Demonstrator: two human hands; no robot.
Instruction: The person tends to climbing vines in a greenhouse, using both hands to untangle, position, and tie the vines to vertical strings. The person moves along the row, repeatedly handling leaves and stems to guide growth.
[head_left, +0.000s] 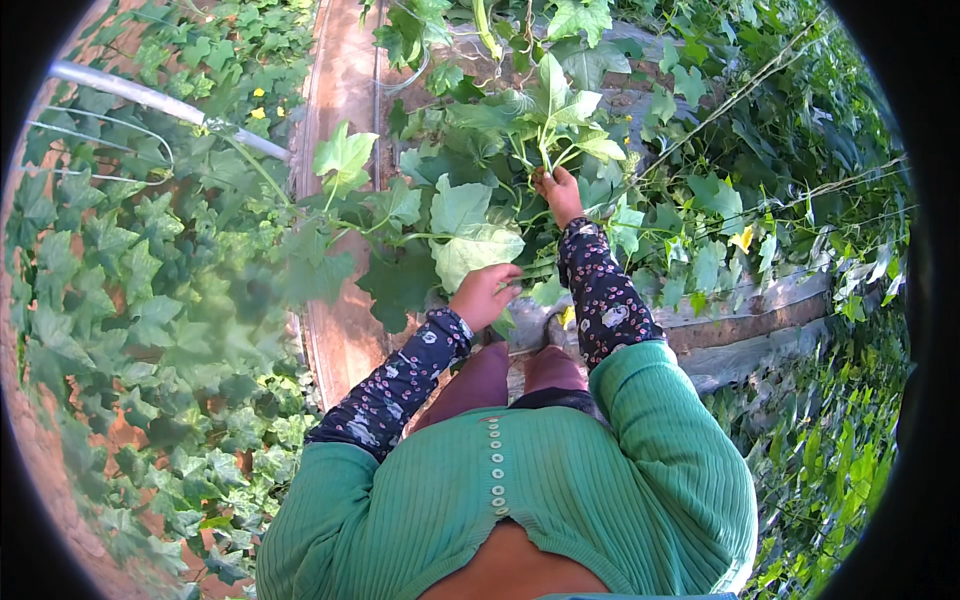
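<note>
My right hand (561, 193) is closed on the stems of a leafy vine shoot (553, 135), whose broad green leaves fan out above the fingers. Lower and to the left, my left hand (484, 295) is beside a large pale leaf (476, 253), thumb and fingers curled towards each other. Thin green stems pass close to its fingertips; whether they are pinched cannot be made out. Both forearms wear dark floral sleeve covers. Around the hands spreads a dense gourd-like vine (457, 206) with lobed leaves.
A slender green fruit (486, 28) hangs at the top. Strings (731, 86) slant across the right side. A pale metal pipe (131, 91) crosses the upper left. A bare soil strip (341, 82) and grey plastic film (780, 292) border the plants. My feet stand below my hands.
</note>
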